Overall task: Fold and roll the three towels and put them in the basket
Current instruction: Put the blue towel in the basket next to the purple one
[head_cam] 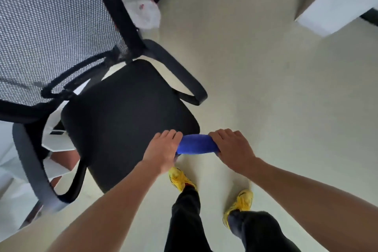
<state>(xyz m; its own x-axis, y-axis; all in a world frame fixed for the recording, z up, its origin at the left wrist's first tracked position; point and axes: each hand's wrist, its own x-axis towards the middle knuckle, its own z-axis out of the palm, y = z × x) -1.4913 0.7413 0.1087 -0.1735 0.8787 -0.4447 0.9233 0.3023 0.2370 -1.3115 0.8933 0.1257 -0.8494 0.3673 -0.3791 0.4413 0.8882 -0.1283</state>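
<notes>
A rolled blue towel (197, 144) is held level in the air between both hands, above the pale floor (266, 88) and just past the front corner of a black office chair seat (126, 116). The left hand (163, 149) is closed over the towel's left end, palm down, with the fingers (173, 134) curled across the top of the roll. The right hand (233, 149) is clasped over the right end in the same manner, knuckles up. Only the middle stretch of the roll is left visible between the two grips. The chair's grey mesh backrest (51, 26) is seen at upper left, with its black armrest (180, 73) curving beside the seat. Yellow shoes (239, 204) and dark trousers (186, 221) are seen below the hands. No basket is shown.
</notes>
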